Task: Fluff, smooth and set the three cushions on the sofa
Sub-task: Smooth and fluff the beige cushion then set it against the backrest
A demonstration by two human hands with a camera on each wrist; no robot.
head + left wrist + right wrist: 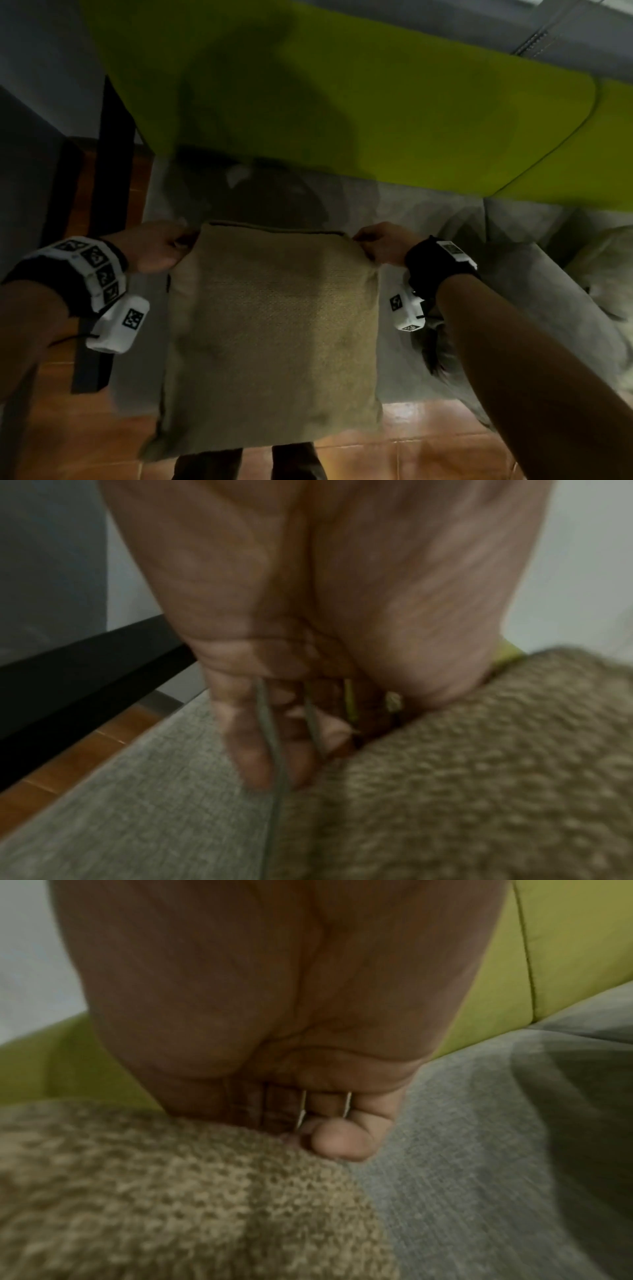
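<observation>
We are gripping beige woven cushion (274,329) by top corners, left hand (150,245) and right hand (383,245) fingers curled; cushion hanging flat below fingers.

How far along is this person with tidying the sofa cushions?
Nothing looks finished. In hand: the left hand and right hand grip the top corners of a beige cushion, held over the grey seat. Another cushion lies at the right edge; a third is not visible.

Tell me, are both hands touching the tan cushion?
Touching. In the head view the left hand and right hand each grip a top corner of the tan cushion; both wrist views show fingers curled against its fabric.
</observation>
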